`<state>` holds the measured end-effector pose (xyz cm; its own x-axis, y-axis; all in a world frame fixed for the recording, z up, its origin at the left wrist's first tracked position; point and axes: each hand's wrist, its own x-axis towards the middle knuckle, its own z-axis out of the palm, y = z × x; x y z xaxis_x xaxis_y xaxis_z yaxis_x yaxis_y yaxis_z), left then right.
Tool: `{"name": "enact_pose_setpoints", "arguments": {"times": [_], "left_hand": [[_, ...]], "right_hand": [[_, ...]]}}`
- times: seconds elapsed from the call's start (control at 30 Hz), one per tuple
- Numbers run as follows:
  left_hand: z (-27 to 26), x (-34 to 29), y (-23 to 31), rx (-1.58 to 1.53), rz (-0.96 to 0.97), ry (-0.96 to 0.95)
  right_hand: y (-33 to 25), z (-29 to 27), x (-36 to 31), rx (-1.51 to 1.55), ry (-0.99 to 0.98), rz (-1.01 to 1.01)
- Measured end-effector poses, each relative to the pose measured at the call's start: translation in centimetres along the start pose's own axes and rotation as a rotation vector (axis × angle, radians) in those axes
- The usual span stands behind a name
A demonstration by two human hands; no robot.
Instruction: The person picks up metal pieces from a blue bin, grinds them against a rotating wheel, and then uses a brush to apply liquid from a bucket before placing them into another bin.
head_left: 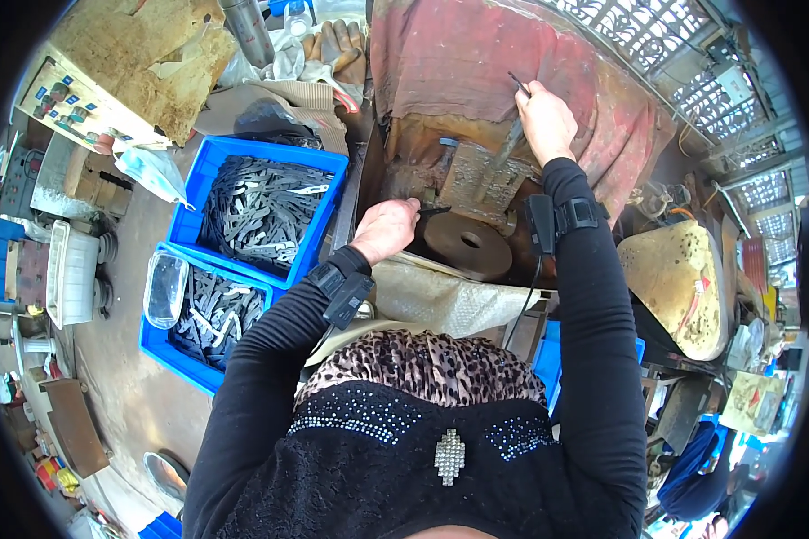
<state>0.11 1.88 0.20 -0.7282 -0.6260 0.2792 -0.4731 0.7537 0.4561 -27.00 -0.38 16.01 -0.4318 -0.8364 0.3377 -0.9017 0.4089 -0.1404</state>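
I see left hand (385,229) pinching small dark metal strip (433,209) at rusty press die (476,184), centre far. Right hand (545,121) clenched round lever handle (512,135). Step, I judge: seating piece; next needs fingers clear. Blue crates (208,162) of strips left, cluttered workshop, concrete floor (130,377).

Left of the hands, a bare grey concrete floor (126,359) carries two blue plastic crates (208,162) of dark metal strips, with a worn beige control box (81,103) beyond them. Up and right of the hands, a white ornamental metal grille (692,54) lets in daylight above a faded red cloth (476,54).
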Motion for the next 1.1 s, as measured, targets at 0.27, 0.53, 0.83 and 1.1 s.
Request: {"name": "enact_pose_setpoints", "arguments": {"times": [0.27,0.53,0.83,1.1], "left_hand": [[-0.2,0.0,0.0,-0.109,-0.064,-0.099],[0.2,-0.2,-0.3,-0.075,0.033,-0.045],[0.6,-0.2,-0.7,-0.03,-0.002,-0.077],[-0.4,0.1,0.0,-0.078,-0.001,-0.002]], "right_hand": [[-0.2,-0.1,-0.1,-0.017,-0.003,0.017],[0.0,0.2,0.1,-0.035,-0.005,0.013],[-0.2,0.5,0.1,-0.035,0.001,0.036],[-0.4,0.0,0.1,-0.013,0.017,0.054]]}}
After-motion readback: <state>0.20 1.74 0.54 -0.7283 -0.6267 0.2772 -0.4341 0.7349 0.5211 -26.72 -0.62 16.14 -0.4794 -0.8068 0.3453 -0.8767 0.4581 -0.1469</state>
